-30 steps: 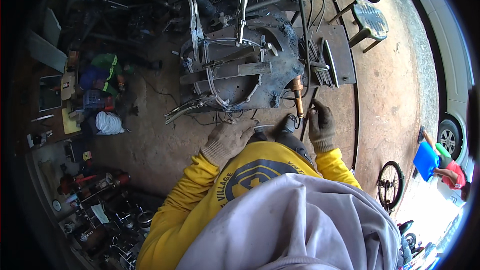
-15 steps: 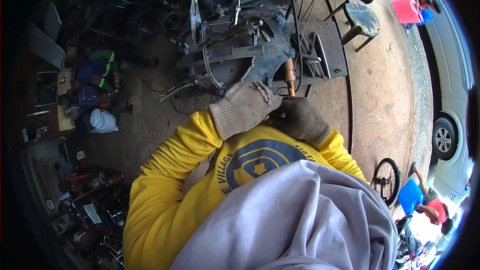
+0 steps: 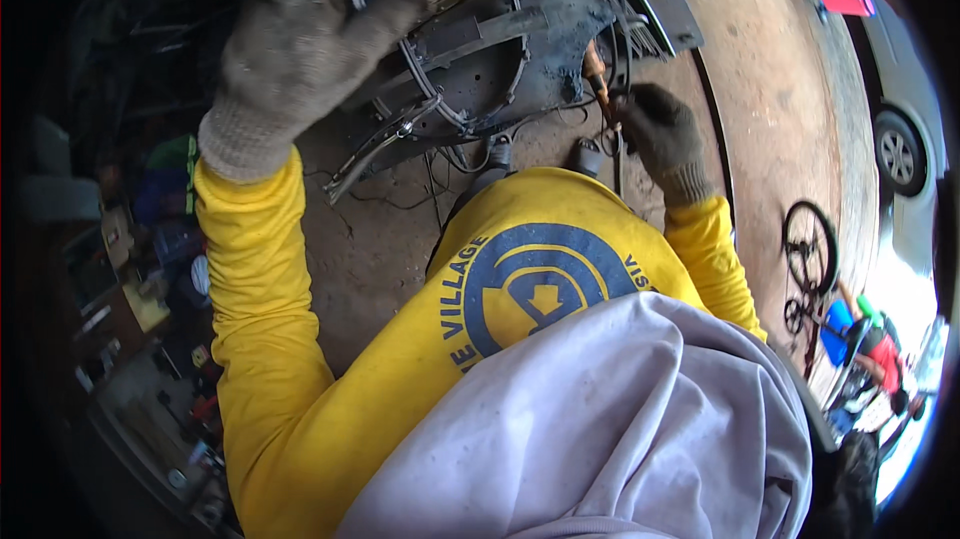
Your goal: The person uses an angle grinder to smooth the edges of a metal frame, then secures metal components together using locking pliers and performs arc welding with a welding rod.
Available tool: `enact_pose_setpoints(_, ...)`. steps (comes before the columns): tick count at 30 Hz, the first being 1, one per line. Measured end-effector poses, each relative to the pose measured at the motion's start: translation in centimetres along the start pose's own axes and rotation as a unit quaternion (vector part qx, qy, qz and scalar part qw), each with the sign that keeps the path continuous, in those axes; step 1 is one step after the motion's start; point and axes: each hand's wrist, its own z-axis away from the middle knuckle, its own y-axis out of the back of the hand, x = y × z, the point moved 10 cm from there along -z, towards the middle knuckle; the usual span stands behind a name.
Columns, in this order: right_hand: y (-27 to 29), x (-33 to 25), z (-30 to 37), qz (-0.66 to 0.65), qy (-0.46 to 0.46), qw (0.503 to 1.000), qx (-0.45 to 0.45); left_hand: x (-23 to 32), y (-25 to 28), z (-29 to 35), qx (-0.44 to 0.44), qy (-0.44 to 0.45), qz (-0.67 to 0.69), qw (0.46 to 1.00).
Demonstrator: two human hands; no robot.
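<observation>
Left hand [image 3: 305, 49] up high by the metal ring [image 3: 423, 85], grip unclear! | Right hand [image 3: 660, 134] curled at the copper-coloured handle [image 3: 595, 67], can't tell if holding

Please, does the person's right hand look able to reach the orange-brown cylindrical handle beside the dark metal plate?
Probably yes: the brown-gloved right hand is close beside the lower end of the orange-brown cylindrical handle, and nothing visibly blocks that end. Whether they touch is unclear.
</observation>
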Motion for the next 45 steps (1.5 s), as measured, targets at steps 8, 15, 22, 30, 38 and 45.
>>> enact_pose_setpoints(8,-8.0,1.8,-1.4,-0.141,-0.027,0.981,0.129,-8.5,-1.8,1.0,-0.019,0.018,0.005,1.000)
enact_pose_setpoints(15,-12.4,1.2,-1.0,-0.069,-0.017,0.992,0.103,-11.8,-3.8,-0.6,-0.108,0.062,0.244,0.962)
enact_pose_setpoints(22,-13.3,0.5,-1.1,-0.069,0.021,0.992,0.101,-10.6,-2.6,-1.7,-0.050,-0.001,0.120,0.991)
enact_pose_setpoints(30,-13.8,0.9,-1.4,-0.030,0.016,0.994,0.104,-13.5,-5.9,-2.4,-0.137,-0.031,-0.080,0.987)
enact_pose_setpoints(38,-13.9,0.0,-1.7,-0.022,-0.013,0.996,0.080,-12.9,-5.5,-1.5,-0.100,-0.109,-0.168,0.975)
enact_pose_setpoints(45,-14.7,1.7,-2.3,-0.088,-0.032,0.994,0.060,-13.6,-5.3,-2.0,-0.087,-0.081,-0.158,0.980)
